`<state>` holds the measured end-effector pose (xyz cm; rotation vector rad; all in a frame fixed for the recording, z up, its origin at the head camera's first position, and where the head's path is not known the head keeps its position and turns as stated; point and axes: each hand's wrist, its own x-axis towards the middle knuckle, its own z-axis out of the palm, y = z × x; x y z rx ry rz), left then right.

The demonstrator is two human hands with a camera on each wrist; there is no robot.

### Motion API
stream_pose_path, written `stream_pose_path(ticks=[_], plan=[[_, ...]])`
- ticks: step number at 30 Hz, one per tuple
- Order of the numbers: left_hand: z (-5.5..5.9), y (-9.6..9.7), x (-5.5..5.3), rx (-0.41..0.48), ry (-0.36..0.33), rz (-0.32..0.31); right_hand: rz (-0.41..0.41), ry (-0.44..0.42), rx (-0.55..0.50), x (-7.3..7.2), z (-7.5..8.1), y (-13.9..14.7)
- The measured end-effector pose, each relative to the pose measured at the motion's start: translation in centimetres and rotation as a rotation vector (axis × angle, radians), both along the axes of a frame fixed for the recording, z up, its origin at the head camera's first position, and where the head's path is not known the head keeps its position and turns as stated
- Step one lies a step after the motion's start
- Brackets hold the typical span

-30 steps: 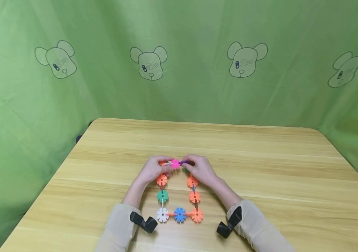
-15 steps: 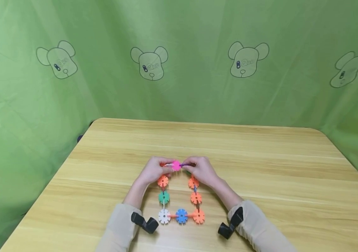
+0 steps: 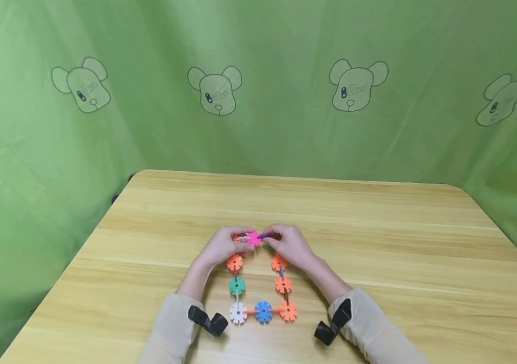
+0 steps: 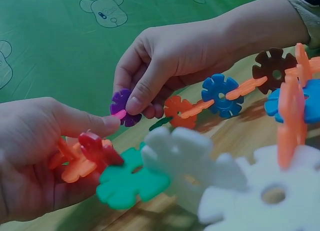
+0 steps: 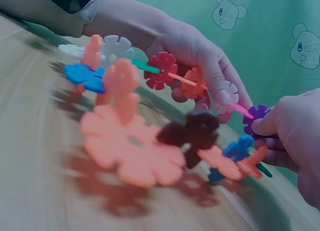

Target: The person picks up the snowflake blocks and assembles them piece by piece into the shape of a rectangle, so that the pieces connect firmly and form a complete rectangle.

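Observation:
A chain of flower-shaped interlocking plastic discs forms a roughly rectangular outline on the table. My left hand (image 3: 221,246) holds its far left corner, thumb and finger pinching a pink disc (image 3: 253,238) where it joins a white disc (image 5: 230,91). Opposite, my right hand (image 3: 289,245) pinches a purple disc (image 4: 122,107) between thumb and fingers. The pink disc meets the purple one edge to edge; how deep the slots sit is too small to tell. Orange discs and a green disc (image 3: 237,286) run down the left side. A blue disc (image 3: 263,312) lies along the near side.
The wooden table (image 3: 377,227) has rounded far corners. A green curtain (image 3: 281,136) printed with bear heads hangs behind and beside it. Black straps with camera mounts (image 3: 215,323) sit over both sleeves, close beside the chain's near corners.
Both hands stay at nearly the same place, with the pink and purple discs between them. The thumb and fingers shift only slightly, and the chain's near end moves a little to the right.

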<state>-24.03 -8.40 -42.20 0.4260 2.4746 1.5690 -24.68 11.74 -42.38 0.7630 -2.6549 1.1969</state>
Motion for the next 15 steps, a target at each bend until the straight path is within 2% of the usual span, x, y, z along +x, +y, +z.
stream_pose_path(ticks=[3, 10, 15], plan=[[0.10, 0.03, 0.06, 0.020, -0.016, -0.002, 0.002, -0.027, -0.010, -0.11, 0.03, 0.07], [0.08, 0.06, 0.06, 0.000, -0.003, -0.009, -0.013, -0.117, -0.057, -0.22, 0.01, 0.34], [0.07, 0.18, 0.13, 0.020, -0.010, -0.028, -0.007, -0.116, -0.072, -0.20, -0.13, 0.35]])
